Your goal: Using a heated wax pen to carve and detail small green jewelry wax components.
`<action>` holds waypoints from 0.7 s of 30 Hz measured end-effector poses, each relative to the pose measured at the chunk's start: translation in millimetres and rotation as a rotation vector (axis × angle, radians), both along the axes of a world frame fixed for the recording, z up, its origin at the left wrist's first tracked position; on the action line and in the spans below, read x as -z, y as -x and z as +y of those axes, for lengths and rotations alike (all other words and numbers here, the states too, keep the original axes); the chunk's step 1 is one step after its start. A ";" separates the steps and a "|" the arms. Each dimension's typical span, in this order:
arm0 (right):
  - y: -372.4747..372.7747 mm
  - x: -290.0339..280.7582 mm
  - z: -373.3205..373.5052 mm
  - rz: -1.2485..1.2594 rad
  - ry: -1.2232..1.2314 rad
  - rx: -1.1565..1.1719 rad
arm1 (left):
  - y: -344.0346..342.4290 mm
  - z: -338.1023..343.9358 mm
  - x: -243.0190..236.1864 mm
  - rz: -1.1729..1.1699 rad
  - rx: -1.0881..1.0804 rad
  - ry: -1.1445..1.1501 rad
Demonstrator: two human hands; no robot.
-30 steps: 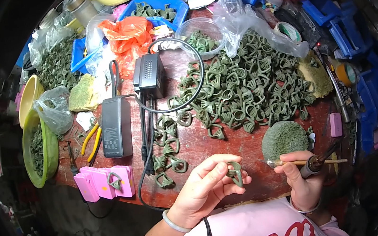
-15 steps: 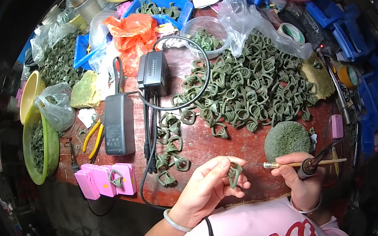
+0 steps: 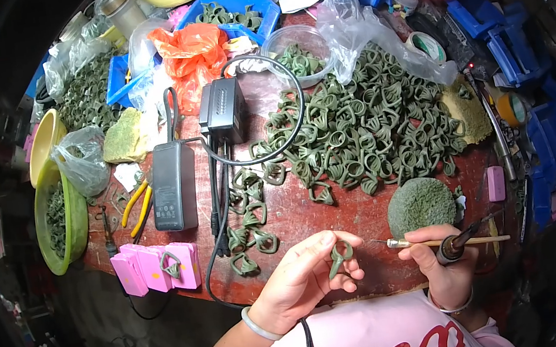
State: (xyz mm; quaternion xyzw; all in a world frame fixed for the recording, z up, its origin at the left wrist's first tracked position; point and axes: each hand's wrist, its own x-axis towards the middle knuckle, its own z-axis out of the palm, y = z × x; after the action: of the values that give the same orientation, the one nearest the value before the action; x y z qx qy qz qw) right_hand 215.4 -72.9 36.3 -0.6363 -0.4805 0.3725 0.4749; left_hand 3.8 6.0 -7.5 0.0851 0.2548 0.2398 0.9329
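Observation:
Between the fingertips of my left hand [image 3: 294,285] is a small green ring-like piece [image 3: 340,258], its loop upward. My right hand [image 3: 445,271] grips a thin wooden-handled brush [image 3: 485,239] and a dark corded pen-like tool [image 3: 453,248]; the brush's fine tip points toward the green piece, just right of it. Beyond my right hand sits a round, rough green pad [image 3: 420,206]. A large heap of similar green pieces [image 3: 364,130] lies farther back, and several loose ones [image 3: 250,216] lie beside the cables, left of my hands.
On the red worktable [image 3: 298,220] are two black power units [image 3: 173,186] with looped cable, pink blocks [image 3: 153,267], yellow-handled pliers [image 3: 134,210], bowls [image 3: 71,232] at left, blue bins [image 3: 519,54] at right, and an orange bag [image 3: 189,59], trays and clear bags at the back.
The green piece has turned in my left fingers, its loop now showing more. The brush in my right hand is more level, with its tip slightly farther left. Elsewhere little differs.

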 end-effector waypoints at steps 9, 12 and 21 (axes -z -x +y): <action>-5.5 1.5 -2.7 -0.004 -0.008 0.001 | -11.3 32.0 0.4 0.858 -0.116 -1.282; -6.8 5.3 -2.1 -0.014 -0.046 -0.013 | -20.5 38.4 11.0 1.236 -0.052 -1.741; -4.0 -0.4 0.1 0.095 -0.023 0.031 | -10.2 20.3 -5.9 0.617 -0.102 -1.097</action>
State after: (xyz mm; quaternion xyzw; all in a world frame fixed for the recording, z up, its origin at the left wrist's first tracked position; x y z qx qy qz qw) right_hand 219.5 -72.8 36.7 -0.6197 -0.4516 0.3894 0.5103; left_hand 14.0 26.2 -1.6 0.6039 0.3557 0.3442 0.6247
